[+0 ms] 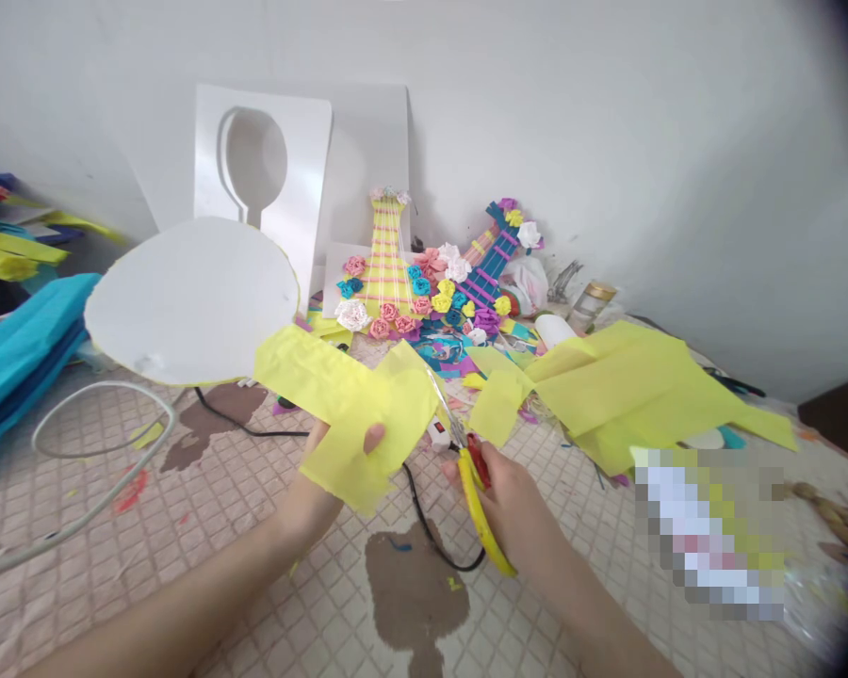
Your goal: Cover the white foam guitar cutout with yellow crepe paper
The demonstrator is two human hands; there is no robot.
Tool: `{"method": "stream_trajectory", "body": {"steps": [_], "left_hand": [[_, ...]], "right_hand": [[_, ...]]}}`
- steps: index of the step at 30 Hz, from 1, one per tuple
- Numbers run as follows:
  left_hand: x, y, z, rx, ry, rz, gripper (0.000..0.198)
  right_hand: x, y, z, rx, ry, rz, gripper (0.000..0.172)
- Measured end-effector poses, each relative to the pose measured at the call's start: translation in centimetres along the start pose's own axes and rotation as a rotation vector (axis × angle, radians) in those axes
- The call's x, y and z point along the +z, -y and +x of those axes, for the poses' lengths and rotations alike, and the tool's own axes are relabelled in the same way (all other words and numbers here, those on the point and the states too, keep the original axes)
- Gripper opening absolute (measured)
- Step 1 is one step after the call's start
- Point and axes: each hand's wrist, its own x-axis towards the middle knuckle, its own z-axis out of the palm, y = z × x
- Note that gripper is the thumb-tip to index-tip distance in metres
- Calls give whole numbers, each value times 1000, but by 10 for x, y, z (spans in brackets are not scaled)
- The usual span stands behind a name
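A piece of yellow paper (346, 395) was held above the tiled floor (254, 565), pinched in the left hand (318, 494) with the thumb on top. The scissors (475, 471) were gripped in the right hand (519, 513), their blades parted at the piece's right edge. The cut was judged barely begun, as the piece appeared largely whole. More yellow sheets (628, 386) lay uncut to the right. Two paper guitars (388, 273) by the wall were already dressed with roses.

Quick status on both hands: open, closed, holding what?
Left hand: closed, pinching the yellow paper.
Right hand: closed on the scissors, blades at the paper's edge.
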Motion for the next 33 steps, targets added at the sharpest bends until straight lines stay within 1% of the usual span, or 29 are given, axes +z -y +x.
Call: {"method": "stream_trajectory", "body": {"steps": [4, 10, 14, 18, 20, 22, 25, 27, 31, 33], "left_hand": [[-6, -7, 4, -10, 2, 84, 41], [-10, -13, 13, 28, 32, 6, 40], [-17, -18, 17, -15, 14, 53, 43], [-23, -22, 18, -35, 69, 109, 47], [-23, -24, 19, 2, 94, 99, 49], [-23, -27, 19, 36, 93, 67, 51], [-24, -31, 20, 25, 114, 49, 49], [-26, -34, 21, 15, 153, 67, 46], [-30, -36, 24, 38, 227, 105, 48], [-32, -35, 25, 59, 234, 125, 48]], "right_hand": [[-6, 0, 3, -17, -2, -5, 31], [-15, -3, 6, -44, 11, -79, 29], [-19, -5, 7, -71, 30, -99, 22], [-19, -7, 9, -95, 33, -117, 18], [-20, -8, 9, -108, 47, -101, 18], [-21, -9, 10, -120, 46, -90, 18], [-24, -10, 10, -122, 27, -97, 16], [-26, -10, 9, -127, 26, -115, 16], [-28, -11, 8, -151, 33, -152, 15], [-27, -11, 9, -163, 32, -161, 15]]}}
